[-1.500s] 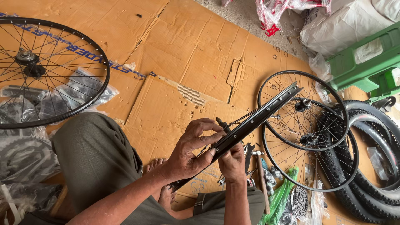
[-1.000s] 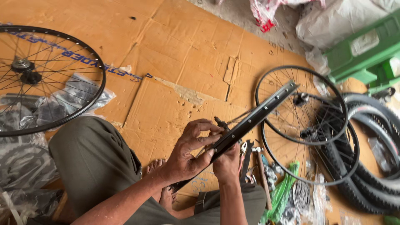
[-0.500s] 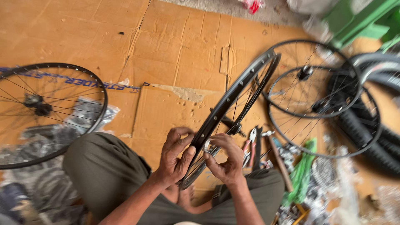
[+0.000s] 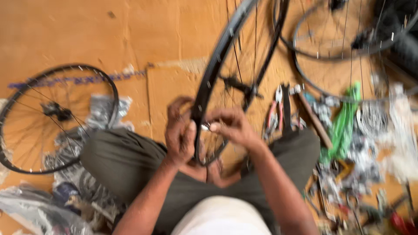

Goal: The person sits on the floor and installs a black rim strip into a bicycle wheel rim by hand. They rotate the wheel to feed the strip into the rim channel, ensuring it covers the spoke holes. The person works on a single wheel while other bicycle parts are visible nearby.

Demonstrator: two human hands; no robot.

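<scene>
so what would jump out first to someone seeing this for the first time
A black spoked bicycle wheel stands on edge in the middle, gripped low on its rim by the left hand and the right hand, above the person's lap. Another wheel lies flat on the cardboard floor at left, and pliers and small parts clutter the right side.

Crinkled clear plastic bags [image 4: 93, 119] lying on the cardboard at left, half under the spoked wheel [image 4: 52, 117] and beside the seated person's knee, silvery-grey and shapeless. More clear plastic wrap [image 4: 39, 211] bunched in the lower left corner, pale and blurred, contents not readable. On that wheel's black rim, a curved blue decal strip [image 4: 65, 81] along the upper arc; no signs or screens in view.
</scene>
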